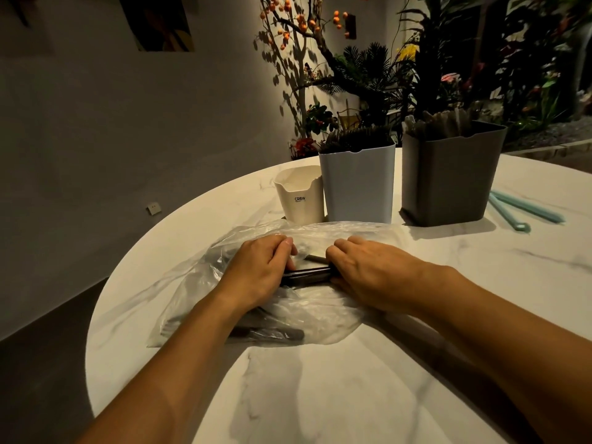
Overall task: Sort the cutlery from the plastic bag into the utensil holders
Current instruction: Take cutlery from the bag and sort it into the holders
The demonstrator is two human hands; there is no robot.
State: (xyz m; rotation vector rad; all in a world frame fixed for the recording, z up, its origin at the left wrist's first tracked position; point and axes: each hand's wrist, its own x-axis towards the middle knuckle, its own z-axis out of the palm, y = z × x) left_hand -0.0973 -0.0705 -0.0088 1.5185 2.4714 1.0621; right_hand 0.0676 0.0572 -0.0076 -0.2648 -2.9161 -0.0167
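A clear plastic bag (307,312) lies crumpled on the white marble table (320,395), with dark cutlery showing through it. My left hand (259,267) and my right hand (362,274) both rest on the bag, fingers curled round the two ends of a dark bundle of cutlery (306,275) between them. Behind the bag stand three holders: a small cream one (301,200), a taller white one (358,184) filled with dark forks, and a large grey one (448,177) filled with pale cutlery.
Two pale blue sticks (525,208) lie on the table right of the grey holder. Plants and a branch with orange fruit stand behind the table. The table's round edge curves away on the left.
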